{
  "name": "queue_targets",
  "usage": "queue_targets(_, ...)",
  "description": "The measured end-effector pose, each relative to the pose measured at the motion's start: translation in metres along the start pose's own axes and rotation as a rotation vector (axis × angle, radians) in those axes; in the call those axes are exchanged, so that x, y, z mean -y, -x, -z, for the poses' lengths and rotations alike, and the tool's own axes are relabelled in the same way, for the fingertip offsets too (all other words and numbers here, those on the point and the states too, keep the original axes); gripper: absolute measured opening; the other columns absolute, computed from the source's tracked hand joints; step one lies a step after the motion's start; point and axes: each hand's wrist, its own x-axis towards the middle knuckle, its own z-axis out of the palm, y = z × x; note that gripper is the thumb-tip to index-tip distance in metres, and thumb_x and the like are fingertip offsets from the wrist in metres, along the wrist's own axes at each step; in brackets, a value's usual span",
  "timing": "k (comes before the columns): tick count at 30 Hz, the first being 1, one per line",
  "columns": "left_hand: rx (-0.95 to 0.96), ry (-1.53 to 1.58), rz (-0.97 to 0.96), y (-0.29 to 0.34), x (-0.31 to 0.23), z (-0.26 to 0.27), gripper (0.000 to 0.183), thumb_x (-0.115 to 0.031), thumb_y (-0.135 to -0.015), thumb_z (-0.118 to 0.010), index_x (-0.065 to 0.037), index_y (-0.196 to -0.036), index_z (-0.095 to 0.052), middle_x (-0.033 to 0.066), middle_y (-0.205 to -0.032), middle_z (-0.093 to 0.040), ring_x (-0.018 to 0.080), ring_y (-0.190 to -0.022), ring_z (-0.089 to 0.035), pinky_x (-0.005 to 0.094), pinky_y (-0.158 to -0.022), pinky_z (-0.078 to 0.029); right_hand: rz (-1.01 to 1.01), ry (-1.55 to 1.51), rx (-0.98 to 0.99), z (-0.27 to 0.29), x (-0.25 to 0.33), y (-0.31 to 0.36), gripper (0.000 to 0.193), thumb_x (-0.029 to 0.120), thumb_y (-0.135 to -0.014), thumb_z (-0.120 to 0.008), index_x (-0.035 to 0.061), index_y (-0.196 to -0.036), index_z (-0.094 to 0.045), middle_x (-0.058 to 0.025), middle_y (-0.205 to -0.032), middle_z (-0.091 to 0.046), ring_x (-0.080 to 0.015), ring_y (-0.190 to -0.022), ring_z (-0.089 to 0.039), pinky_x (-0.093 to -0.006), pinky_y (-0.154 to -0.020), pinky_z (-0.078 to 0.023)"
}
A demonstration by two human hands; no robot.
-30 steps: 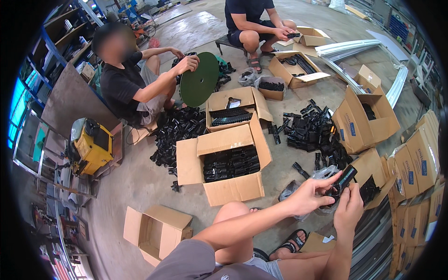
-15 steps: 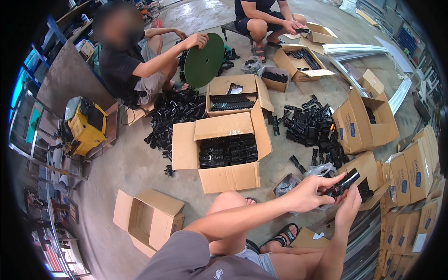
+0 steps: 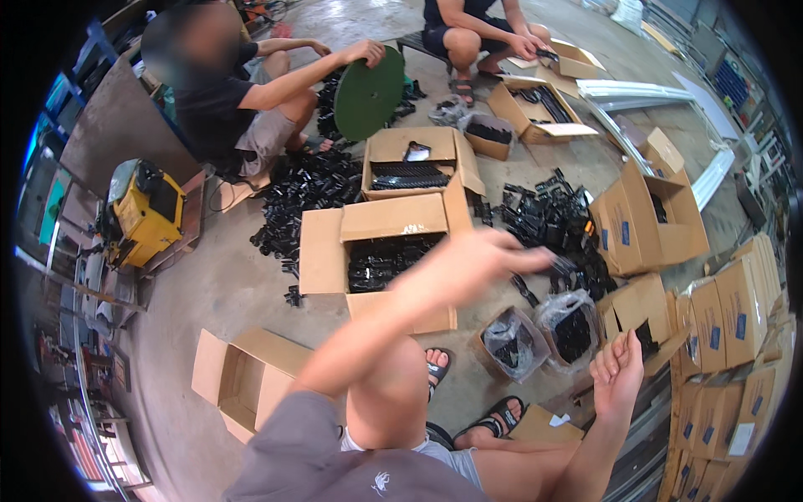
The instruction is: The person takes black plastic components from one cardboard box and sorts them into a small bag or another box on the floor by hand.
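Note:
My left hand (image 3: 483, 266) is stretched out in front of the open carton (image 3: 393, 321), which is filled with rows of black plastic fittings (image 3: 376, 272). Motion blurs it, but its fingers look extended and apart, with nothing visible in them. Beyond the fingertips lies a loose heap of black fittings (image 3: 548, 209). Over on the right, my right hand (image 3: 619, 366) is raised with its fingers curled closed; whatever they may hold is hidden. Near it stand two small boxes lined with clear plastic, one (image 3: 508, 343) to the left of the other (image 3: 573, 322), with dark parts inside.
An open carton (image 3: 251, 372) sits at lower left. At far left, a seated person holds a green disc (image 3: 368, 92) beside another pile of black fittings (image 3: 305, 197). A second person (image 3: 477, 42) sits at the back. Stacked cartons (image 3: 728, 309) line the right side; a yellow machine (image 3: 146, 213) stands left.
My hands have come apart; the black cylindrical fitting they held together is no longer visible in them. My left hand has swung left toward the cartons. My right has lowered slightly and curled.

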Motion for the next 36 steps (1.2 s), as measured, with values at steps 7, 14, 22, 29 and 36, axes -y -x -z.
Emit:
queue_targets(7, 0.207, -0.494, 0.529, 0.078, 0.205, -0.035, 0.064, -0.004, -0.071, -0.074, -0.026, -0.131, -0.067, 0.0210, -0.099, -0.070, 0.0367, -0.094, -0.067, 0.0452, -0.085, -0.053, 0.090, 0.064, 0.034, -0.001, 0.004, -0.001, 0.040, 0.037, -0.109, -0.038, 0.0115, -0.078, -0.042, 0.0023, -0.057, -0.034, -0.0087, -0.048, -0.031, -0.0260, -0.049, -0.028)
queue_targets(14, 0.045, -0.356, 0.564, 0.072, 0.238, -0.109, 0.067, -0.007, -0.071, -0.079, -0.021, -0.134, -0.063, 0.0206, -0.099, -0.072, 0.0365, -0.093, -0.069, 0.0456, -0.087, -0.056, 0.092, 0.194, 0.003, 0.007, -0.003, -0.008, 0.042, 0.037, -0.109, -0.039, 0.0094, -0.077, -0.044, 0.0002, -0.060, -0.039, -0.0093, -0.051, -0.036, -0.0262, -0.050, -0.032)
queue_targets(22, -0.141, -0.333, 0.396, 0.102, 0.278, -0.156, 0.061, -0.008, -0.071, -0.079, -0.010, -0.129, -0.062, 0.0148, -0.121, -0.068, 0.0316, -0.109, -0.066, 0.0421, -0.091, -0.055, 0.019, 0.461, -0.030, 0.010, -0.012, -0.036, 0.041, 0.034, -0.108, -0.044, 0.0073, -0.078, -0.052, 0.0004, -0.058, -0.045, -0.0097, -0.049, -0.042, -0.0259, -0.049, -0.034)
queue_targets(29, -0.287, -0.374, 0.374, 0.096, 0.263, -0.163, 0.059, -0.010, -0.073, -0.081, -0.008, -0.129, -0.063, 0.0170, -0.129, -0.065, 0.0319, -0.120, -0.062, 0.0406, -0.099, -0.052, -0.047, 1.336, 0.113, 0.076, -0.096, -0.186, 0.035, 0.033, -0.098, -0.057, -0.0001, -0.098, -0.067, -0.0155, -0.079, -0.069, -0.0255, -0.074, -0.068, -0.0377, -0.069, -0.052)
queue_targets(36, -0.610, -0.197, 0.430, 0.124, 0.215, -0.182, 0.022, -0.004, -0.075, -0.082, -0.003, -0.096, -0.075, 0.0213, -0.095, -0.073, 0.0325, -0.097, -0.071, 0.0396, -0.092, -0.053, 0.053, 1.668, -0.210, 0.120, -0.181, -0.320, 0.037, 0.033, -0.090, -0.064, 0.0036, -0.111, -0.068, -0.0233, -0.112, -0.069, -0.0378, -0.106, -0.066, -0.0481, -0.093, -0.051)
